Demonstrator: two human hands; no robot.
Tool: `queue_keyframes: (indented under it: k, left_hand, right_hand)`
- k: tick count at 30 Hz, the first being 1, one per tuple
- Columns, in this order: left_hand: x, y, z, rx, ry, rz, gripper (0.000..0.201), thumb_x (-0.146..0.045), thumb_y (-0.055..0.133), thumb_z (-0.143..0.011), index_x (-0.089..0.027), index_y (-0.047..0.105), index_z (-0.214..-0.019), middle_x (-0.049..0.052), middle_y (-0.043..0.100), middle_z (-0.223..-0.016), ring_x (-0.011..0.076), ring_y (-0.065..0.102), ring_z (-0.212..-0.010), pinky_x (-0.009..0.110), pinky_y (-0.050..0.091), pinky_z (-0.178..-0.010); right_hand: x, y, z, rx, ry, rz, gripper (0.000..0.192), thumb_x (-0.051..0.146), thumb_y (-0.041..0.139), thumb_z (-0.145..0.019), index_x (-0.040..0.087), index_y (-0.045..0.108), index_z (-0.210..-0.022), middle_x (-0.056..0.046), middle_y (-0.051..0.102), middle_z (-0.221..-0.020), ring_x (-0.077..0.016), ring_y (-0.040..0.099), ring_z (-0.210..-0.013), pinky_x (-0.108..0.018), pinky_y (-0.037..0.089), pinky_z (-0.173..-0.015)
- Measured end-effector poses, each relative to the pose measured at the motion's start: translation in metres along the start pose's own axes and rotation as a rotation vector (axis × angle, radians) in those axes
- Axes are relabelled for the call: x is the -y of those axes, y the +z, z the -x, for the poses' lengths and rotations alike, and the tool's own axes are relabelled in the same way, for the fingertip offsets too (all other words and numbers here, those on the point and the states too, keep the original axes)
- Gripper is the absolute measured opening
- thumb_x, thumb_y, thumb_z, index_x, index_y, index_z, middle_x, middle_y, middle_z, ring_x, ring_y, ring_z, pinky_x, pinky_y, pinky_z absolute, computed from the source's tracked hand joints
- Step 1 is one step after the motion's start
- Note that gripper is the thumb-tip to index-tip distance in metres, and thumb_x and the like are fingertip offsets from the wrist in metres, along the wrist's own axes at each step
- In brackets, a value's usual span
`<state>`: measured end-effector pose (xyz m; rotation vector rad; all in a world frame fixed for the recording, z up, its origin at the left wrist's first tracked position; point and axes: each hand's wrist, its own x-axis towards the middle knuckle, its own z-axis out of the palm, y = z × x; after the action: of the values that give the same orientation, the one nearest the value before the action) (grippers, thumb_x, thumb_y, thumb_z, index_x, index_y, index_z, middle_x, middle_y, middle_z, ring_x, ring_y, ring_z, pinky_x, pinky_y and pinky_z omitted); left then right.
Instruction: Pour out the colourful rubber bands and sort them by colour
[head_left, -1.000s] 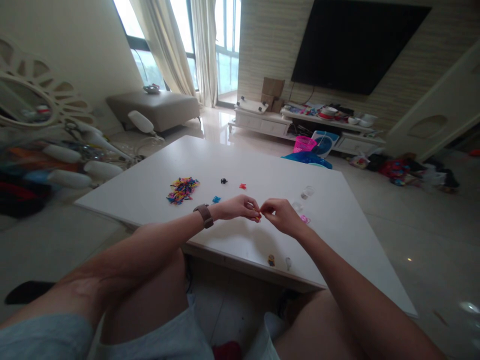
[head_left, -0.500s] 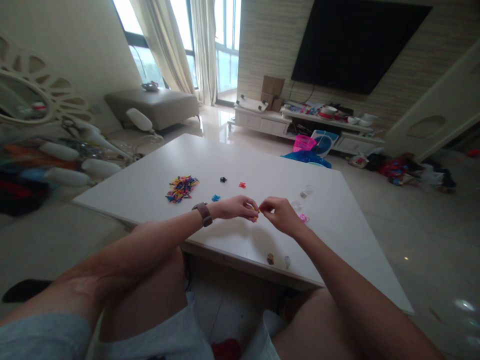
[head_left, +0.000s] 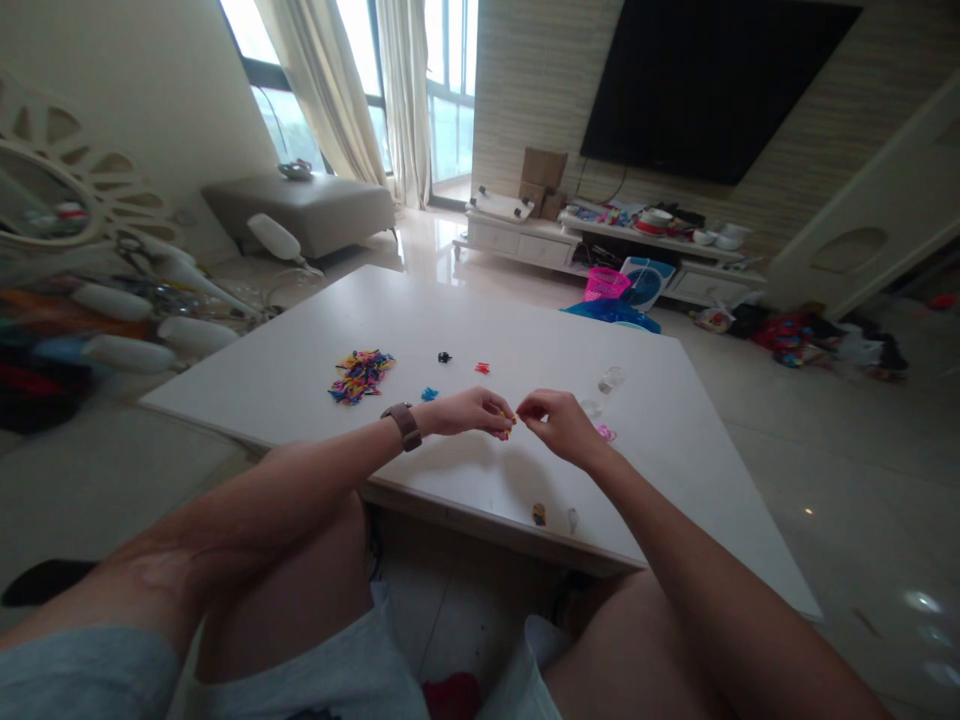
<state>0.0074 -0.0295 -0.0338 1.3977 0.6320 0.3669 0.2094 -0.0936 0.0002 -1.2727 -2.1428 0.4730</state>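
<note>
Fingers of left hand (head_left: 469, 411) and right hand (head_left: 551, 420) still pinching small orange piece (head_left: 509, 425), white table (head_left: 675, 470) unchanged

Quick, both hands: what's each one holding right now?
Left hand: closed, fingertips pinching a small yellow-red piece.
Right hand: closed in a pinch at the same piece; whether it actually grips it cannot be told.

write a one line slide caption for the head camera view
Left hand and right hand pinch a small orange piece above a white table, beside a colourful pile.
</note>
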Motion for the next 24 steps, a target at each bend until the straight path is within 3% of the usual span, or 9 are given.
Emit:
queue_keyframes:
  k: [5, 10, 15, 24]
  left_hand:
    - [-0.005, -0.027, -0.002, -0.169, 0.042, -0.215, 0.024, -0.029, 0.079, -0.073, -0.009, 0.075, -0.085, 0.009, 0.074, -0.079, 0.0144, 0.067, -0.072, 0.027, 0.054, -0.073]
    - [0.005, -0.052, -0.008, -0.343, -0.086, -0.651, 0.005, -0.012, 0.069, -0.071, -0.01, 0.074, -0.071, 0.004, 0.069, -0.06, 0.013, 0.062, -0.058, 0.022, 0.045, -0.058]
    - [0.014, -0.05, -0.012, -0.36, -0.073, -0.943, 0.016, -0.003, 0.062, -0.066, -0.013, 0.075, -0.067, 0.002, 0.064, -0.052, 0.0122, 0.057, -0.054, 0.022, 0.041, -0.058]
    - [0.016, -0.042, -0.014, -0.368, -0.041, -1.063, 0.021, -0.004, 0.062, -0.067, -0.014, 0.079, -0.073, 0.007, 0.071, -0.066, 0.017, 0.062, -0.065, 0.026, 0.044, -0.069]
  right_hand:
    - [0.0, -0.002, 0.0, -0.055, 0.041, -0.058, 0.015, 0.008, 0.065, -0.08, 0.015, 0.071, -0.092, -0.005, 0.069, -0.092, -0.0122, 0.065, -0.072, -0.025, 0.052, -0.07]
    - [-0.004, -0.003, 0.001, -0.036, 0.058, -0.032, 0.011, 0.012, 0.064, -0.082, 0.016, 0.071, -0.089, -0.004, 0.068, -0.092, -0.0119, 0.065, -0.072, -0.025, 0.052, -0.068]
    - [-0.007, -0.003, 0.002, -0.002, 0.063, -0.019, 0.01, 0.013, 0.063, -0.084, 0.016, 0.071, -0.087, -0.004, 0.067, -0.092, -0.0114, 0.065, -0.072, -0.024, 0.052, -0.069]
    - [-0.007, -0.004, 0.002, 0.025, 0.059, -0.012, 0.01, 0.014, 0.062, -0.084, 0.016, 0.072, -0.084, -0.004, 0.067, -0.089, -0.0115, 0.065, -0.072, -0.023, 0.051, -0.068]
